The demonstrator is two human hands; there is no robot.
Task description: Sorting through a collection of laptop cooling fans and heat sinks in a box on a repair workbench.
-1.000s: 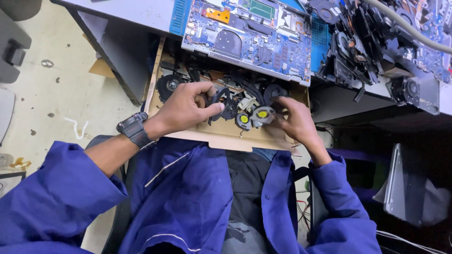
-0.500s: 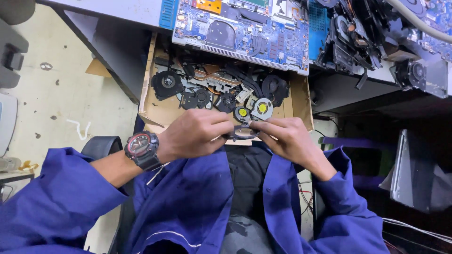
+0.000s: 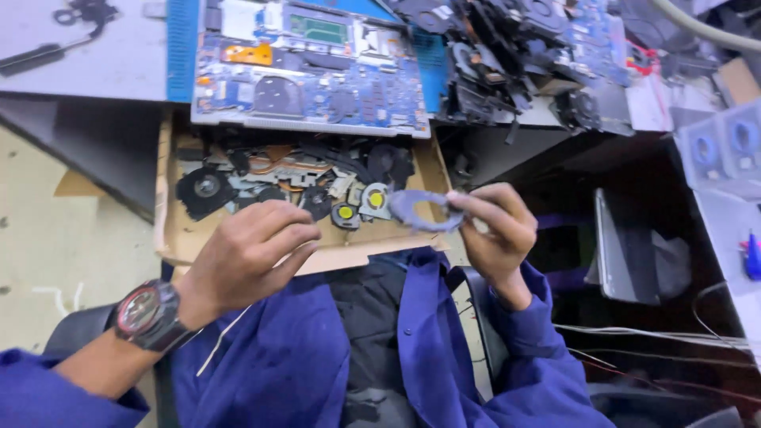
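Observation:
My right hand (image 3: 493, 231) pinches a flat grey-blue ring-shaped plate (image 3: 422, 211) and holds it up over the right end of a cardboard box (image 3: 184, 239). My left hand (image 3: 252, 254) hovers over the box's front edge with fingers curled; I see nothing in it. A dark wristwatch (image 3: 149, 314) sits on that wrist. The box holds several black laptop cooling fans (image 3: 204, 187), copper heat pipes (image 3: 279, 164) and fan hubs with yellow centres (image 3: 376, 200). Blue sleeves cover both arms.
An opened laptop showing its circuit board (image 3: 305, 70) lies on a blue mat on the bench above the box. A heap of black fans and parts (image 3: 515, 55) sits to its right. Clear packets with blue rings (image 3: 725, 143) lie far right. Cables (image 3: 674, 333) run below.
My right hand has lifted the grey-blue ring plate out of the box and moved right. My left hand has drawn back toward the box's front edge. The view shifted.

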